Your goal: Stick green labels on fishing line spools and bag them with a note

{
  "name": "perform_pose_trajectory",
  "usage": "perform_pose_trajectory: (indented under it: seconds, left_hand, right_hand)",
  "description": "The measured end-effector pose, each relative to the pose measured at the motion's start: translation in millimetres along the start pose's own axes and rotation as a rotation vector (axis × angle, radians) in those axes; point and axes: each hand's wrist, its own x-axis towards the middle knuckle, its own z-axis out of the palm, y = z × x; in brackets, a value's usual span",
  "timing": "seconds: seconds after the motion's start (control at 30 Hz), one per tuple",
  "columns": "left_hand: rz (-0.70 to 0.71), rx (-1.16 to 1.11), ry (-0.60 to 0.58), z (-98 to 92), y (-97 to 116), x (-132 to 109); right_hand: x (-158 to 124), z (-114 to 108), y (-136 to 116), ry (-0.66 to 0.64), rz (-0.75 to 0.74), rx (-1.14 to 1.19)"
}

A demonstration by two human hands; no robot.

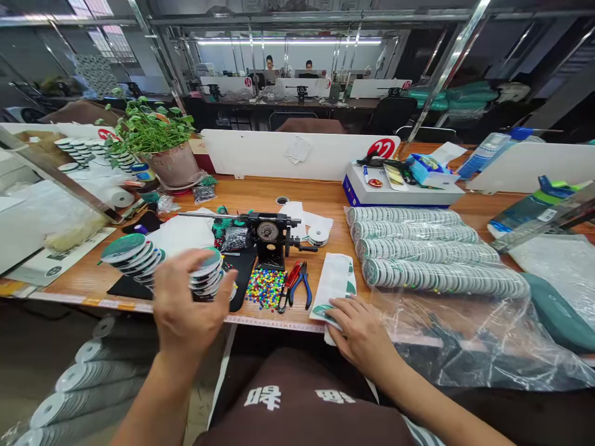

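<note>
My left hand (188, 303) hovers over the table's front edge, its fingers curled round a small stack of round green-and-white spools (207, 272). Left of it lies a fanned row of the same spools (132, 254). My right hand (360, 331) rests flat at the table edge, fingers pressing on a white packet with green print (337, 282). Between my hands sit a black hand-crank winding machine (272, 238), a heap of small coloured beads (264, 288) and red and blue pliers (296, 282).
Several long rows of spools (432, 260) lie on clear plastic sheeting (465, 334) at the right. A potted plant (160, 145), a white box with tools (400, 186), white dividers and more spools below the table at left surround me. Two people sit far back.
</note>
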Motion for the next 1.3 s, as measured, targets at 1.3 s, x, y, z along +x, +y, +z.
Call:
perform_pose_trajectory:
  seconds: [1.3]
  left_hand:
    - [-0.321, -0.139, -0.630, 218.6, 122, 126]
  right_hand:
    - [10, -54, 13, 0.616, -0.056, 0.332]
